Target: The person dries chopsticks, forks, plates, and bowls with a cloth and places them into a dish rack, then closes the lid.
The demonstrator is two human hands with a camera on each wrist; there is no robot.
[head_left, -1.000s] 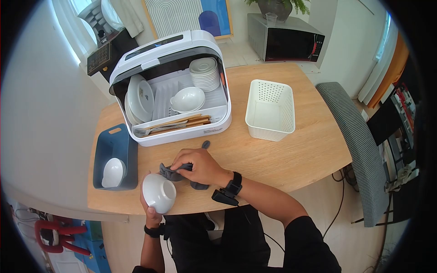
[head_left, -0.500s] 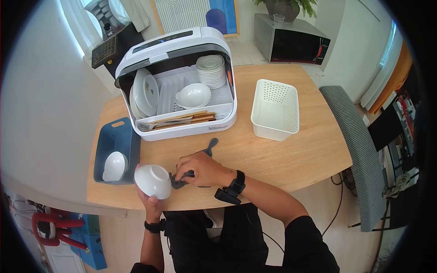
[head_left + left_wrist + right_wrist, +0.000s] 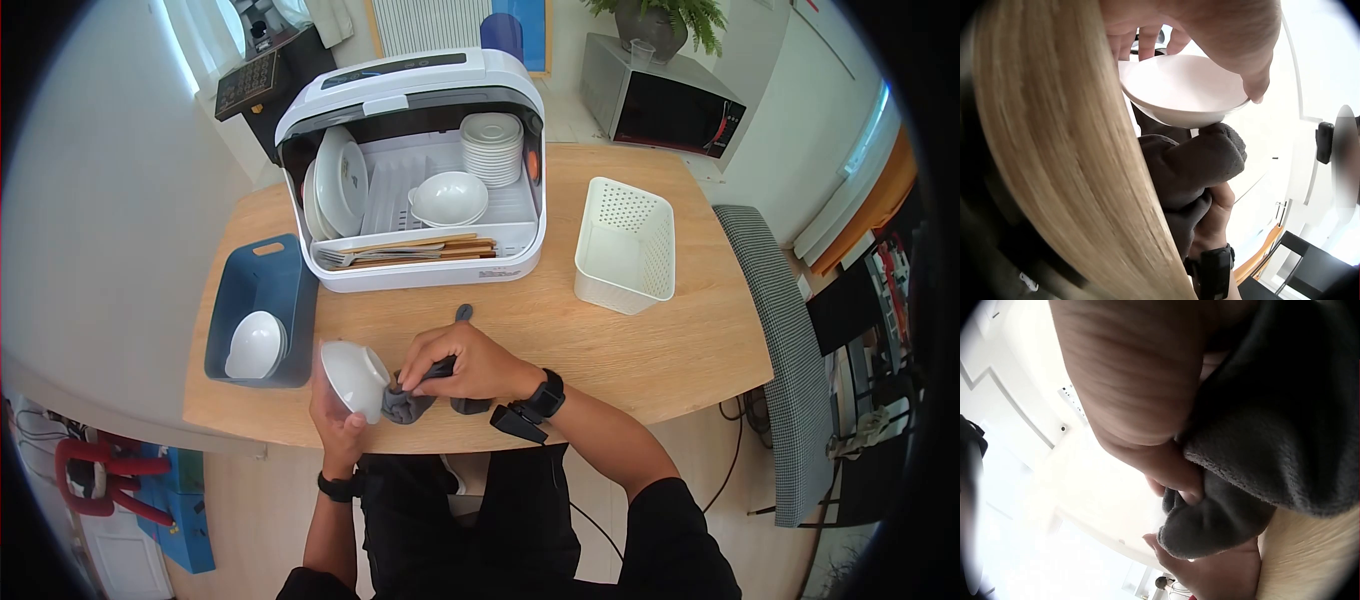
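Observation:
My left hand [image 3: 336, 420] grips a white bowl [image 3: 356, 380] by its rim, the bowl tipped on its side near the table's front edge. In the left wrist view the bowl's pale inside [image 3: 1185, 81] shows, thumb on one side and fingers on the other. A dark grey cloth [image 3: 405, 405] is bunched in my right hand [image 3: 475, 365], pinched between thumb and fingers. Against the bowl's outer side, the cloth [image 3: 1200, 159] lies right at the surface. Part of the cloth trails on the table behind the right hand.
A blue bin [image 3: 262, 290] with white bowls [image 3: 256, 345] stands at the left. Behind is an open white dish cabinet [image 3: 420, 275] holding plates [image 3: 342, 185], stacked saucers [image 3: 491, 150], a bowl [image 3: 450, 200] and cutlery [image 3: 410, 250]. A white perforated basket [image 3: 625, 245] sits to the right.
The bowl has turned in my left hand, its base now facing more to the right. The right hand keeps the cloth close to it. The head view has shifted.

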